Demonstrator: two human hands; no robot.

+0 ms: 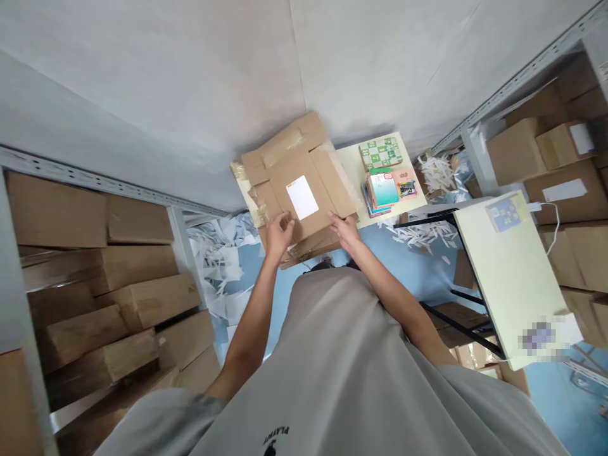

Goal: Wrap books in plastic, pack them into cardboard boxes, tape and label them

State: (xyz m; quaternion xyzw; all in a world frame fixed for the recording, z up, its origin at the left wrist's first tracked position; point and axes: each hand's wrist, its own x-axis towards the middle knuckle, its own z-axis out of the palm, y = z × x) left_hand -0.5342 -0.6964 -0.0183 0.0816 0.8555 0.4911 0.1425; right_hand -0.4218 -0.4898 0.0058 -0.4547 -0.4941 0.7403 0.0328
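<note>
Flattened cardboard (316,177) with a white label (303,197) lies on top of other flattened pieces on the cream table, right in front of me. My right hand (346,231) grips its near edge, thumb on top and the other fingers partly hidden. By the near left corner, my left hand (279,235) is curled loosely, with a gap between thumb and forefinger; it holds nothing that I can see. Strips of clear tape (282,147) cling to the cardboard's far part and left side.
Booklets (384,189) and a green-and-white patterned item (380,152) sit at the table's right (408,204). Shelves of cardboard boxes (152,297) stand on both sides. Paper scraps (216,259) litter the blue floor. A second cream table (503,272) stands at right.
</note>
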